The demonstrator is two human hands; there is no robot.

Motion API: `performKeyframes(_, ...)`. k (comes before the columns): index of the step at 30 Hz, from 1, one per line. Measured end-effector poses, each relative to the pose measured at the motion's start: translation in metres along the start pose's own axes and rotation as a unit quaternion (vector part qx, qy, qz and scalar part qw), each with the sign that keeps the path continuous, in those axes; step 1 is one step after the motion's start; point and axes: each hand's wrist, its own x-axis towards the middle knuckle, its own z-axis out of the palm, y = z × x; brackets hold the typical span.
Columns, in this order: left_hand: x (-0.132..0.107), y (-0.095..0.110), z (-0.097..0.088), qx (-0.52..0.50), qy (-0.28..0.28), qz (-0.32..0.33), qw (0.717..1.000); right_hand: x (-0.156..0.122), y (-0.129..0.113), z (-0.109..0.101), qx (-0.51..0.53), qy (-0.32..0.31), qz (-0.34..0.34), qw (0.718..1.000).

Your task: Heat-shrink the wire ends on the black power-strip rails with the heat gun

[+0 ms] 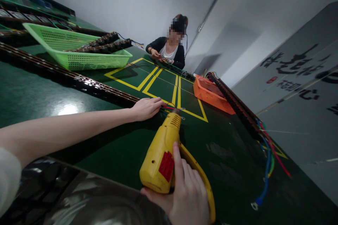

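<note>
My right hand (187,186) is wrapped round the handle of a yellow heat gun (160,153) with a red label on its side. Its metal nozzle points away from me, close by thin red and blue-green wires (170,107) with ring terminals at their ends. My left hand (148,108) is closed over these wires at the near end of a long dark strip (89,82), which runs back to the left across the green table (87,100). The fingers hide where the wires meet the strip.
A green basket (92,61) at the left holds dark strips. To the right, an orange basket (211,95) has long strips (237,107) resting over it, their coloured wires (269,154) hanging towards me. Yellow tape (178,91) marks the table. A co-worker (170,51) sits across, handling parts.
</note>
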Motion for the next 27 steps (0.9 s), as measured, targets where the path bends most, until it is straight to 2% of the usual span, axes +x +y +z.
performKeyframes(5,0.000,-0.003,0.001,-0.018,0.011,-0.009,1.000,0.009,-0.018,-0.001,0.014,0.009,-0.014,1.000)
performKeyframes(9,0.000,-0.004,0.002,-0.053,0.022,-0.024,0.998,0.011,-0.021,0.000,0.028,0.008,-0.018,0.999)
performKeyframes(17,0.003,-0.006,-0.003,-0.130,0.017,-0.039,0.991,0.009,-0.012,-0.002,0.035,-0.018,-0.019,0.999)
performKeyframes(24,0.009,-0.014,-0.009,-0.271,-0.029,-0.025,0.962,0.005,0.007,-0.002,0.017,-0.001,-0.015,1.000)
performKeyframes(27,0.009,-0.015,-0.010,-0.322,-0.025,0.016,0.946,0.001,0.016,-0.002,-0.003,-0.006,-0.008,1.000)
